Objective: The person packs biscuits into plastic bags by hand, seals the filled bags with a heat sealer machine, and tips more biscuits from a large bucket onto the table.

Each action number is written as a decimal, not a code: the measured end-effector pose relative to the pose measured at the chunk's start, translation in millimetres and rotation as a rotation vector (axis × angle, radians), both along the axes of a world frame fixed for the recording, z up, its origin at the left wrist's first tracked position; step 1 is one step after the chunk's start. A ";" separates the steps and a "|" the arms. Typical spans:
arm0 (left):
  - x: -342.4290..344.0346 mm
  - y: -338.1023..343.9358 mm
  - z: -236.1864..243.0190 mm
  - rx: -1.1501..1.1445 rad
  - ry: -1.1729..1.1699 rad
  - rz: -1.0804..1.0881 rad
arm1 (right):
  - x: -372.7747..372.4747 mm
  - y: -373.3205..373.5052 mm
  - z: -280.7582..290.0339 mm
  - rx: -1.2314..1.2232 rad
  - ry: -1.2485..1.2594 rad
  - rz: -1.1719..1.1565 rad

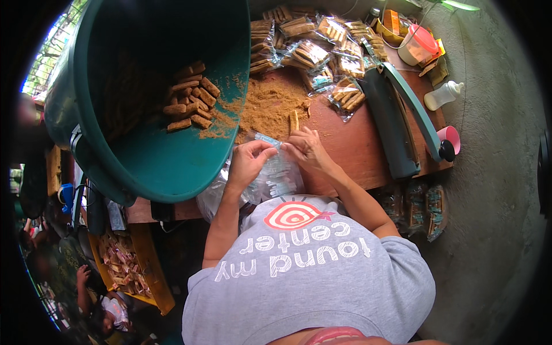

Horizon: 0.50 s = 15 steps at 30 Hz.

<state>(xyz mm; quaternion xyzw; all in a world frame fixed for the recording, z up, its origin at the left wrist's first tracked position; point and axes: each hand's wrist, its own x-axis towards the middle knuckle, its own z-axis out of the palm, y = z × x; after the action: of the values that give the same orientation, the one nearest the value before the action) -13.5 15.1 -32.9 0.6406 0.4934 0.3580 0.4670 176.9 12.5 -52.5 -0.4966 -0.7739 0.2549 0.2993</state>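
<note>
Both hands are at the middle, pinching a small clear plastic bag [267,141] with blue print: my left hand [252,158] at its left, my right hand [302,149] at its right. Beneath them lies a bundle of similar bags [276,175]. A brown stick [293,119] rests just beyond my right fingers, by loose brown crumbs [267,106]. To the left, a big green tub [155,167] tilted on its side holds stacked brown sticks [192,98].
Filled packs [310,54] cover the table's back. A sealer [394,121], pink cup [450,138], bottle [441,95] and lidded pail [418,46] stand at the right beside a concrete surface [489,190]. A yellow crate [161,290] and people [115,313] appear at lower left.
</note>
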 end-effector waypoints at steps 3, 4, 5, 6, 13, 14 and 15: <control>2.8 4.6 -3.0 -0.047 0.089 -0.042 | 0.4 0.2 -12.3 0.006 0.120 -0.060; 2.9 6.8 -4.5 -0.042 0.196 -0.057 | 0.2 -0.2 -15.0 0.048 0.270 -0.104; 2.4 9.3 -6.9 -0.075 0.188 -0.085 | 1.2 -1.7 -16.1 0.049 0.269 -0.106; 2.4 9.1 -13.3 -0.074 0.188 -0.082 | -0.1 -3.5 -13.7 -0.145 0.518 -0.100; 3.7 9.5 -27.6 -0.012 -0.385 -0.165 | 15.2 -1.2 -4.1 -0.332 0.426 0.055; 1.4 9.5 -28.5 -0.155 -0.463 -0.203 | 15.6 -2.1 -0.8 -0.330 0.427 0.054; -0.1 11.4 -24.6 -0.006 -0.319 -0.244 | 15.9 -2.7 2.5 -0.474 0.672 0.052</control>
<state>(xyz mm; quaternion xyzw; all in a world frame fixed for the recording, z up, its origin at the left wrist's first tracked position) -13.7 26.5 -57.5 0.6292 0.3329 0.3945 0.5812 192.8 9.8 -50.1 -0.4213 -0.5652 0.5814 0.4062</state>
